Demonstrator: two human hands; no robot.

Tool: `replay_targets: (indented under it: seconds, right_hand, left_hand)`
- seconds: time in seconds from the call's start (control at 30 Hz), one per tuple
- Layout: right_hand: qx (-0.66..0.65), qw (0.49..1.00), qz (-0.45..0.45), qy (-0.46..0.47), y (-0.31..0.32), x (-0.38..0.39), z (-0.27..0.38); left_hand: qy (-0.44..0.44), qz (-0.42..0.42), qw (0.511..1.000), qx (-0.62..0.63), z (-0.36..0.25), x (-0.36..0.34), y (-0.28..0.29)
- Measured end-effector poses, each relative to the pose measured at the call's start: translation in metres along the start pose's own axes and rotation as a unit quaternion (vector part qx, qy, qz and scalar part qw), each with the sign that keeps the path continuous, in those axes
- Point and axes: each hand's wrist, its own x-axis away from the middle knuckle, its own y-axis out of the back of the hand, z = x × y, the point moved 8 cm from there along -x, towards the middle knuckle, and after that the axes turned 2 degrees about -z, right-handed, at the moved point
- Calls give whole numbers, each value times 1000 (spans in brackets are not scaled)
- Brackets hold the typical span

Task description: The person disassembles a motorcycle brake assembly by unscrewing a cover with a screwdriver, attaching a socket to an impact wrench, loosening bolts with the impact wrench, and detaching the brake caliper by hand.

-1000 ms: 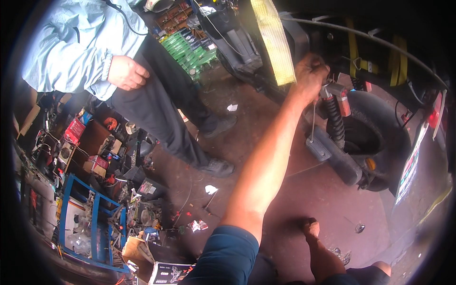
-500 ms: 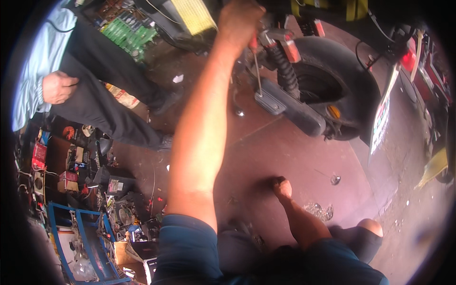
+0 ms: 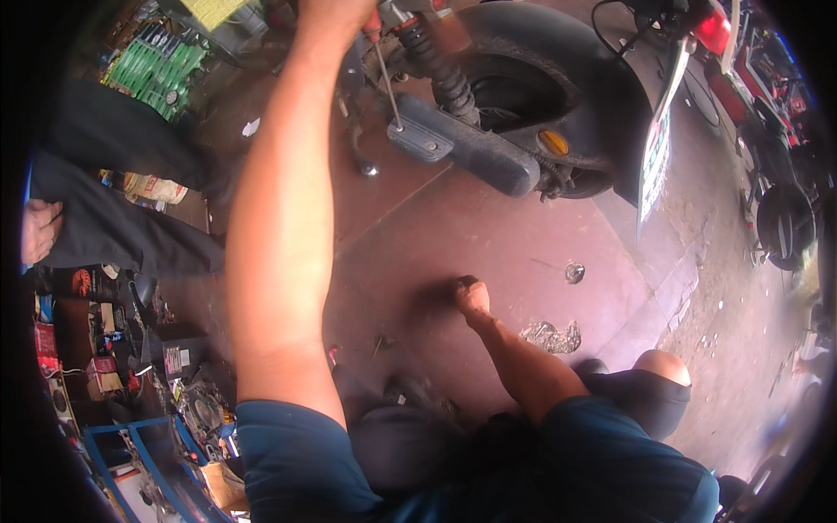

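Observation:
My left hand (image 3: pixel 336 17) is at the top edge, its fingers closed on a red-handled screwdriver (image 3: pixel 374 28), partly cut off. The long metal shaft (image 3: pixel 385 78) runs down to a flat grey plate (image 3: pixel 418 138) on the black swingarm housing (image 3: pixel 497 161). Beside this are the scooter's coiled shock absorber (image 3: pixel 436 65) and rear tyre (image 3: pixel 602 105), with a small orange reflector (image 3: pixel 552 142). My right hand (image 3: pixel 471 296) is closed, low by the reddish-brown floor (image 3: pixel 523 235) below the housing; whatever it may hold I cannot make out.
Another person's dark-trousered legs (image 3: pixel 131 218) and hand (image 3: pixel 42 228) are at the left. Green tool cases (image 3: pixel 157 70), cluttered parts (image 3: pixel 100 370) and a blue metal frame (image 3: pixel 131 462) lie along the left. A licence plate (image 3: pixel 656 166) hangs behind the tyre; more red-and-black vehicle parts (image 3: pixel 767 131) stand far right.
The view has tilted and swung, so the scooter and the other person sit higher and further left. My left hand stays on the screwdriver by the shock absorber; my right hand stays low and closed.

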Motion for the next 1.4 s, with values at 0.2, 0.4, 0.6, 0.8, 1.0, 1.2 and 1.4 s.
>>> replay_targets:
  seconds: [0.2,0.4,0.6,0.8,1.0,1.2,1.4]
  right_hand:
    - [-364,931,-14,14,31,-14,81]
    - [-395,914,-14,94,80,-17,199]
    - [-474,877,75,27,89,-53,246]
    - [-489,865,85,80,90,-40,250]
    - [-490,860,95,104,90,-43,246]
    - [-484,864,89,109,87,-46,244]
    - [-475,870,86,102,87,-48,243]
  left_hand:
    - [-24,-60,995,-76,-18,23,-3]
    - [12,-34,999,8,-11,27,15]
    - [-32,-190,976,104,-27,60,35]
    - [-68,-198,971,113,-33,59,33]
    - [-33,-152,980,125,-29,57,16]
    - [-63,-130,982,120,-34,58,4]
    - [-41,-121,986,109,-28,54,2]
